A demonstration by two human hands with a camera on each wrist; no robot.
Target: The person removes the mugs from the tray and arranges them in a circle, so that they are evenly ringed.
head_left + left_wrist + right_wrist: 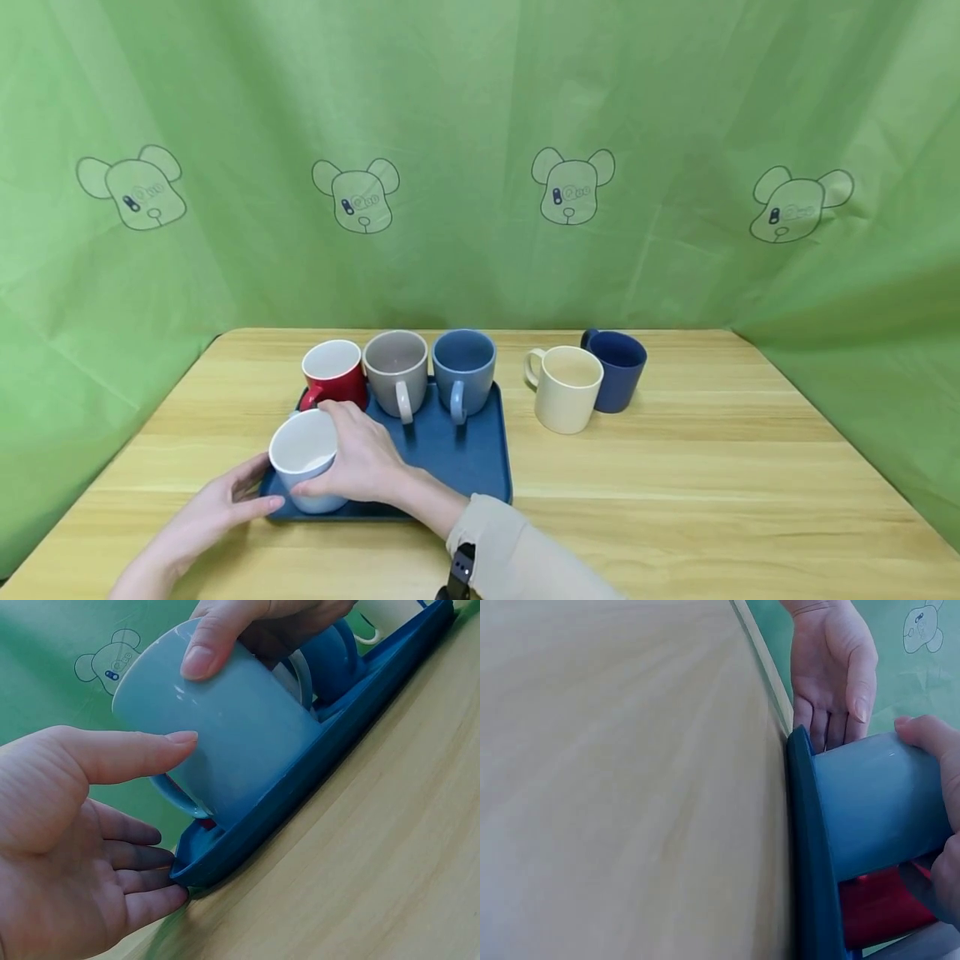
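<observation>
A light blue mug [302,446] with a white inside stands upright at the near left corner of the dark blue tray [468,454]. My right hand [363,454] grips it by the rim and side, thumb on the near face. To the left of the mug, my left hand [213,507] has its fingers extended at the tray's corner; its thumb [142,754] lies beside the mug, and whether it touches the mug I cannot tell. Behind, a red mug [347,389], a grey mug [384,387] and a blue mug [474,385] line the tray's far side.
Right of the tray, a cream mug [564,407] stands on the wooden table [697,467], partly in front of a navy mug [624,379]. A green curtain [465,267] with bear-head drawings hangs behind the table and along its sides.
</observation>
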